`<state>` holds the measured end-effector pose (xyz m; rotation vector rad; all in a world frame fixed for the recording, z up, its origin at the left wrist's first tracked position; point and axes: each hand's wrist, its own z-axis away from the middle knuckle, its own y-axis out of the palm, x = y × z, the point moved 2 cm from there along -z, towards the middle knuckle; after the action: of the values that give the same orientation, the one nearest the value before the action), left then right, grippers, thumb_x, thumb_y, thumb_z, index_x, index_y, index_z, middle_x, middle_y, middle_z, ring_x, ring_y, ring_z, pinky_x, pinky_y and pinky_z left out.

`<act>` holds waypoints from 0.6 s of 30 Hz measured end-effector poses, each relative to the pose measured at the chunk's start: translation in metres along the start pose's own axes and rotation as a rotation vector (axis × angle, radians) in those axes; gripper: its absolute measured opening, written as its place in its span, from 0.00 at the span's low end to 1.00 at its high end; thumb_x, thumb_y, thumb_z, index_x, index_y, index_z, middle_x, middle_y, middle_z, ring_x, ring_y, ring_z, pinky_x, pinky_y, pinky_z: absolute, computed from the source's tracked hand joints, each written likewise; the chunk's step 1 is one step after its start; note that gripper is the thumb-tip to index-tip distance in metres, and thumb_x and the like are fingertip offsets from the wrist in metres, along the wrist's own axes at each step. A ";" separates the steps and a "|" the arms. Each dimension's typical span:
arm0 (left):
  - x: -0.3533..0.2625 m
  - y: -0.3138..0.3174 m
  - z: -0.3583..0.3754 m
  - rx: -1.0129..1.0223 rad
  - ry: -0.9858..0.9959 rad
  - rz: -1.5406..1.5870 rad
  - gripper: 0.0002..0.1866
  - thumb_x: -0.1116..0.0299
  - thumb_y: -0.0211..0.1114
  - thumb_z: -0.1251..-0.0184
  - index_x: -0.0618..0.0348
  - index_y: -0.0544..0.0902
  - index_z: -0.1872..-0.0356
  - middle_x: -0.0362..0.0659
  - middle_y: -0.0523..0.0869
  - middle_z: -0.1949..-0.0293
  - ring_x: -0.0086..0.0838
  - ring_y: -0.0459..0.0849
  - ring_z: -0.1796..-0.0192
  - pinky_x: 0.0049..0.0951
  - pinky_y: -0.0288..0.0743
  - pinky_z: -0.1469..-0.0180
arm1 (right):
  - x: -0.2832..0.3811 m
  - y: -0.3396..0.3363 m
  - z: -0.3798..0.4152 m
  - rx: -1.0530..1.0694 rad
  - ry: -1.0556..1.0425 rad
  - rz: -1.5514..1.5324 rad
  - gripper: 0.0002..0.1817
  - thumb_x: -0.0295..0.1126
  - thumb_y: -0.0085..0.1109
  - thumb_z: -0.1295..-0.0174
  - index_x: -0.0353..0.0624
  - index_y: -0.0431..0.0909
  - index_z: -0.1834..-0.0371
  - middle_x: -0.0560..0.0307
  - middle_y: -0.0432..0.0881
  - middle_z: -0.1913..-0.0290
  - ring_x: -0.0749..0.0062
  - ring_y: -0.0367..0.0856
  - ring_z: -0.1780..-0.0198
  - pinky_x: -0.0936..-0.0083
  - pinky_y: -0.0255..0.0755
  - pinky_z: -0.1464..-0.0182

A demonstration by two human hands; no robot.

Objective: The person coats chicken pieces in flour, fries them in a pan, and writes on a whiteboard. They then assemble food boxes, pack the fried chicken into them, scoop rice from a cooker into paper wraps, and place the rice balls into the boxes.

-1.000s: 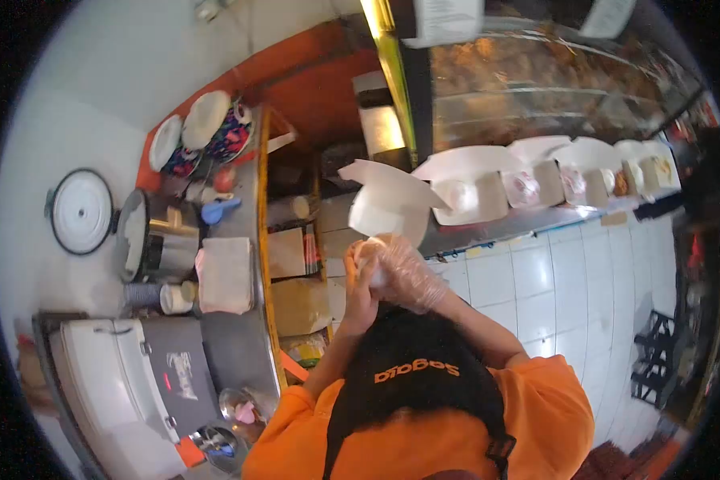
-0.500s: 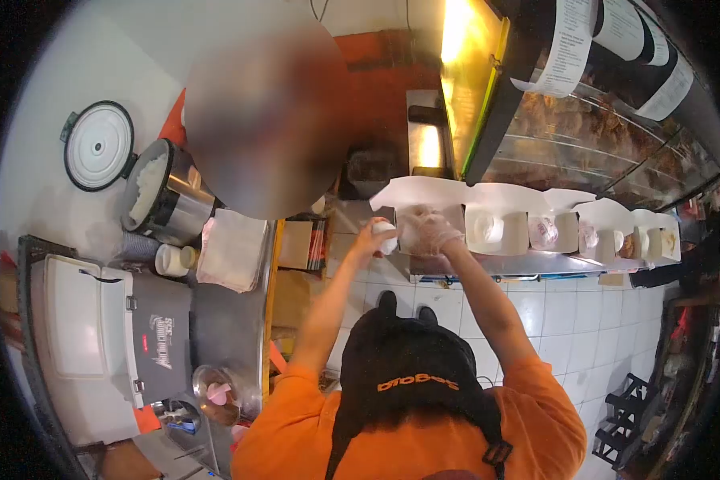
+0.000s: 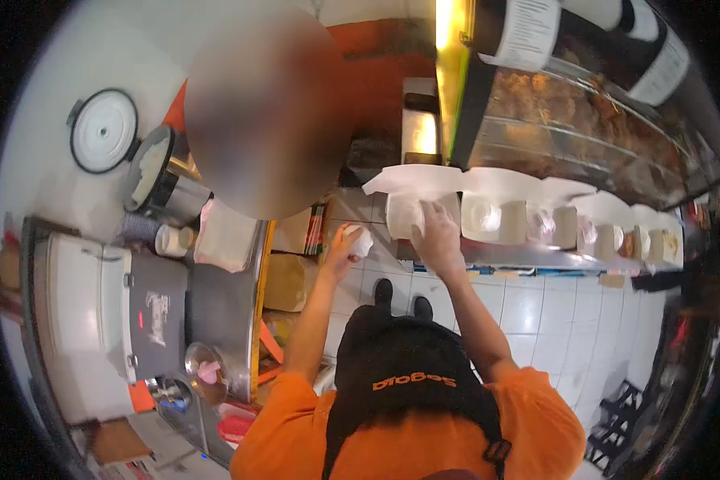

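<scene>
My left hand is closed around a small white rounded thing, held over the floor just left of the box row. My right hand, which seems to wear a thin clear glove, reaches into the leftmost open white paper box. Its fingers press against a white rounded bundle inside that box. To the right, the neighbouring open box holds a similar white bundle, and another has a white bundle with pinkish print.
More open boxes continue rightward, some with brown food. Behind them stands a glass display case of fried food. At left are a rice cooker, stacked paper sheets and a grey-and-white cooler box. A blurred person in red stands opposite.
My left hand has moved left and slightly down with the white thing. My right hand now reaches to the bundle in the leftmost box, its blur gone. The view has shifted slightly.
</scene>
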<state>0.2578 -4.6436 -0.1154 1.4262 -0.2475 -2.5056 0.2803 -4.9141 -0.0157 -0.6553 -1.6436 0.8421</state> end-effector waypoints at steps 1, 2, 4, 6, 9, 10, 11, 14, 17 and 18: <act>-0.004 0.006 0.027 0.046 -0.006 0.085 0.22 0.59 0.68 0.27 0.43 0.72 0.37 0.40 0.86 0.51 0.27 0.87 0.57 0.26 0.76 0.71 | 0.012 -0.010 0.017 -0.030 -0.077 -0.081 0.37 0.38 0.68 0.40 0.41 0.67 0.28 0.34 0.77 0.37 0.39 0.83 0.44 0.56 0.79 0.41; -0.023 0.021 0.067 0.073 0.011 0.173 0.21 0.59 0.66 0.26 0.44 0.72 0.36 0.41 0.85 0.49 0.29 0.88 0.54 0.27 0.80 0.67 | 0.013 -0.009 0.031 0.092 -0.147 -0.239 0.38 0.40 0.69 0.39 0.39 0.66 0.27 0.35 0.77 0.36 0.41 0.83 0.43 0.58 0.78 0.40; 0.002 0.008 0.111 0.215 0.131 0.321 0.25 0.62 0.61 0.22 0.46 0.67 0.29 0.45 0.82 0.42 0.34 0.86 0.43 0.37 0.88 0.51 | 0.046 0.005 0.065 0.249 -0.210 -0.769 0.39 0.47 0.69 0.35 0.37 0.67 0.26 0.39 0.78 0.35 0.49 0.83 0.42 0.62 0.78 0.40; 0.015 0.021 0.166 0.110 0.242 -0.058 0.35 0.61 0.65 0.25 0.50 0.60 0.22 0.47 0.80 0.38 0.37 0.82 0.38 0.44 0.82 0.40 | 0.106 0.002 0.090 0.413 -0.105 -1.150 0.41 0.54 0.66 0.33 0.34 0.69 0.27 0.42 0.80 0.37 0.59 0.83 0.43 0.64 0.78 0.42; 0.034 0.016 0.213 -0.176 0.293 -0.696 0.45 0.52 0.72 0.32 0.58 0.58 0.21 0.55 0.84 0.41 0.47 0.82 0.38 0.47 0.75 0.35 | 0.107 0.081 0.110 0.825 0.092 -1.039 0.37 0.55 0.61 0.29 0.32 0.73 0.31 0.47 0.81 0.39 0.67 0.82 0.46 0.70 0.79 0.47; -0.020 0.028 0.260 -0.235 -0.107 -0.997 0.48 0.46 0.70 0.33 0.54 0.55 0.20 0.61 0.84 0.43 0.51 0.84 0.39 0.48 0.77 0.39 | 0.113 0.095 0.109 0.993 0.085 -0.883 0.33 0.53 0.60 0.29 0.32 0.75 0.35 0.49 0.82 0.43 0.68 0.82 0.49 0.72 0.78 0.50; -0.020 0.012 0.280 -0.231 -0.064 -0.951 0.50 0.45 0.70 0.33 0.54 0.53 0.19 0.61 0.83 0.41 0.51 0.84 0.39 0.49 0.77 0.39 | 0.119 0.107 0.108 1.122 0.080 -0.710 0.30 0.50 0.60 0.28 0.33 0.78 0.38 0.51 0.84 0.47 0.69 0.83 0.52 0.73 0.78 0.53; -0.008 -0.036 0.324 -0.209 0.106 -0.933 0.55 0.40 0.68 0.33 0.55 0.47 0.18 0.63 0.81 0.38 0.51 0.84 0.39 0.48 0.78 0.38 | 0.156 0.150 0.135 1.177 0.182 -1.091 0.22 0.46 0.61 0.29 0.36 0.81 0.48 0.52 0.86 0.59 0.66 0.84 0.63 0.70 0.78 0.62; -0.051 -0.118 0.413 -0.315 0.227 -0.880 0.56 0.45 0.69 0.32 0.58 0.42 0.17 0.60 0.76 0.32 0.51 0.78 0.33 0.46 0.71 0.31 | 0.242 0.149 0.144 1.418 0.543 -1.181 0.20 0.46 0.61 0.30 0.38 0.81 0.52 0.50 0.86 0.63 0.62 0.85 0.65 0.65 0.81 0.64; -0.102 -0.139 0.477 -0.344 0.206 -0.667 0.54 0.52 0.72 0.31 0.55 0.43 0.16 0.57 0.72 0.27 0.48 0.72 0.26 0.46 0.65 0.24 | 0.249 0.177 0.147 1.384 0.551 -1.213 0.21 0.49 0.61 0.31 0.38 0.80 0.54 0.51 0.86 0.64 0.59 0.86 0.67 0.64 0.83 0.65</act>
<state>-0.1212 -4.4687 0.1725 1.7999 0.7822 -2.6410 0.0793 -4.6422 -0.0327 0.9462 -0.4261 0.5561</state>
